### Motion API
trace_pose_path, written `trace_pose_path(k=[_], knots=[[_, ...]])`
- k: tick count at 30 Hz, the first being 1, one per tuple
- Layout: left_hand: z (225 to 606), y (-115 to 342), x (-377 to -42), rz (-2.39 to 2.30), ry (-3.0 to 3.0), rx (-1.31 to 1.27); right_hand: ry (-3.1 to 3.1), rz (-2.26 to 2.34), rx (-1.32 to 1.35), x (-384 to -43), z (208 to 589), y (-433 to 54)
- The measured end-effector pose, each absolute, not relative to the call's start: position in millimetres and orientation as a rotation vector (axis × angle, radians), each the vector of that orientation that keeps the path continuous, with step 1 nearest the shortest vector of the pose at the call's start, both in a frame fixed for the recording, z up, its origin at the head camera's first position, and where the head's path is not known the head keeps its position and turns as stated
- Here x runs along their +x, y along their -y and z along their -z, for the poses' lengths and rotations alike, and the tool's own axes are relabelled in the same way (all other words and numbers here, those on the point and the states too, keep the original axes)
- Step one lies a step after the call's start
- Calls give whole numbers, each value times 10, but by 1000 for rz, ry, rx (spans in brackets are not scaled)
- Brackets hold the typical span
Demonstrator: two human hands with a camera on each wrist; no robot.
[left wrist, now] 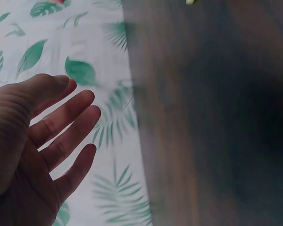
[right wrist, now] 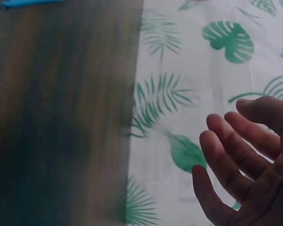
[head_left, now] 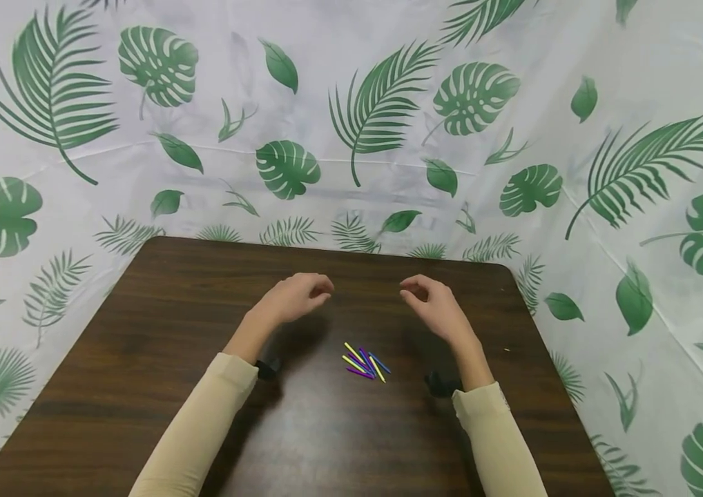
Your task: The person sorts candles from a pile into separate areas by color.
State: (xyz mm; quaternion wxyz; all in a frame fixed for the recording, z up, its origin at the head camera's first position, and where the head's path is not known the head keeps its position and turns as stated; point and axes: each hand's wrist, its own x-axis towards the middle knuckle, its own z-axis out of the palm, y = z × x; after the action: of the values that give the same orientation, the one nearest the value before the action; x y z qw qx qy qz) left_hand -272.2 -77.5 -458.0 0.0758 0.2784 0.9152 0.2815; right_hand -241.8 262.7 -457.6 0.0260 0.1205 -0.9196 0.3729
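Observation:
A small loose pile of thin, pen-like sticks lies on the table, with a yellow stick point(head_left: 354, 352), a purple stick point(head_left: 360, 373) and a blue stick point(head_left: 380, 363) among several. Beyond the pile and to its left, my left hand point(head_left: 300, 297) hovers over the table, its fingers loosely bent and holding nothing. My right hand point(head_left: 435, 304) mirrors it on the right, also empty, fingers spread and slightly curved in the right wrist view. At that view's top corner shows the end of a blue stick point(right wrist: 33, 3); a yellow tip point(left wrist: 190, 1) peeks into the left wrist view.
The dark wooden table point(head_left: 109, 386) has its far edge against a white leaf-print cloth point(head_left: 227, 172), which also hangs along the right side. A tiny yellow bit point(head_left: 507, 349) lies near the right edge. Dark wrist devices point(head_left: 268, 368) sit under both forearms.

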Motion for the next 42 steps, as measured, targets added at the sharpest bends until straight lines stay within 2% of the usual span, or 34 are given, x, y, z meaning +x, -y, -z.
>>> trace_pose_path(k=[11, 21, 42], knots=[[4987, 472, -2533, -929, -2592, 843, 2970, -1201, 360, -2162, 4969, -2561], [5228, 308, -2482, -924, -2527, 837, 3154, -1199, 418, -2063, 5146, -2468], [5280, 22, -2428, -860, -2494, 956, 3294, -1172, 499, -1949, 5235, -2422]])
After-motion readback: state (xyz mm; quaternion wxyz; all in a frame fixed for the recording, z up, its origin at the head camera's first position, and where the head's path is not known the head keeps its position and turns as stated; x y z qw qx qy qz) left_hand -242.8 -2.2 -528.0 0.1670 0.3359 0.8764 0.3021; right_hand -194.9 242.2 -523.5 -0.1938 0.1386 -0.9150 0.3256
